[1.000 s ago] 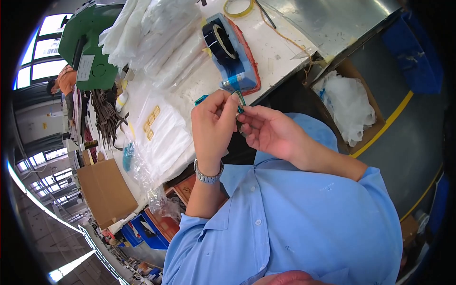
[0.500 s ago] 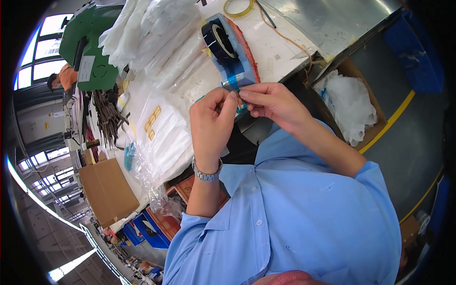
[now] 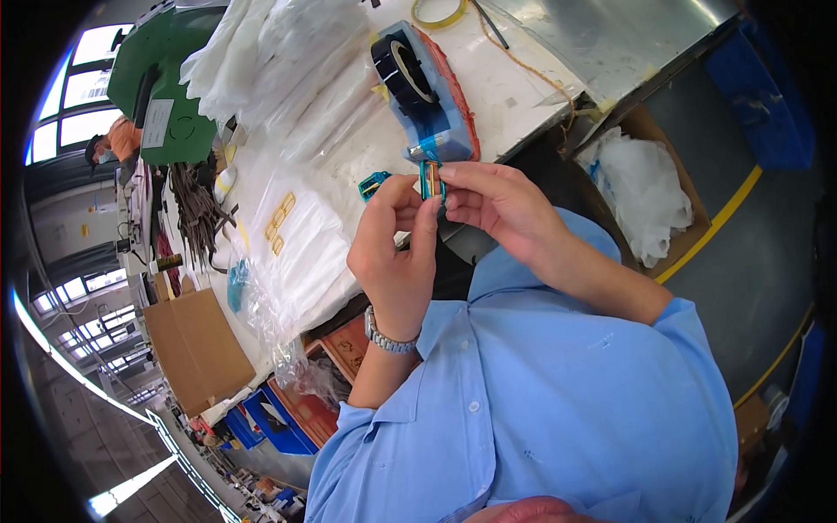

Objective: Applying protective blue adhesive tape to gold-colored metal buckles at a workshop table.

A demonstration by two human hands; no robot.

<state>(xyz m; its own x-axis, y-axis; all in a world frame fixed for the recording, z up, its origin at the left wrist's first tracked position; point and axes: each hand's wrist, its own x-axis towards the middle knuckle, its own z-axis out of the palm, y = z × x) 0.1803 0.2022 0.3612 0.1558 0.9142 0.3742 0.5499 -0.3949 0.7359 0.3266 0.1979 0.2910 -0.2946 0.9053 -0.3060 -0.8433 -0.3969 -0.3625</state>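
Between the fingertips of my two hands is a small gold frame-like piece partly covered in teal film (image 3: 432, 181). My left hand (image 3: 394, 231) pinches it from the left; thumb and index finger close on its lower end. My right hand (image 3: 501, 200) grips its right edge, with the other fingers curled beneath. Just beyond sits a blue tape dispenser (image 3: 440, 122) with a reddish side, carrying a dark tape roll (image 3: 401, 71); blue tape (image 3: 429, 146) lies over its near end. Beside my left fingers rests another teal-covered piece (image 3: 374, 185). Several gold rectangular frames (image 3: 281, 218) lie on white sheeting to the left.
Clear and white plastic bags (image 3: 283, 78) are heaped on the table at the far left. A yellow tape ring (image 3: 438, 12) lies at the back. Right of the table stands a carton (image 3: 689, 196) holding crumpled plastic. A brown cardboard box (image 3: 196, 349) is at left.
My hands have turned and parted slightly, bringing the gold and teal piece into view. It is now apart from the dispenser's near end. My left wrist has shifted a little to the right.
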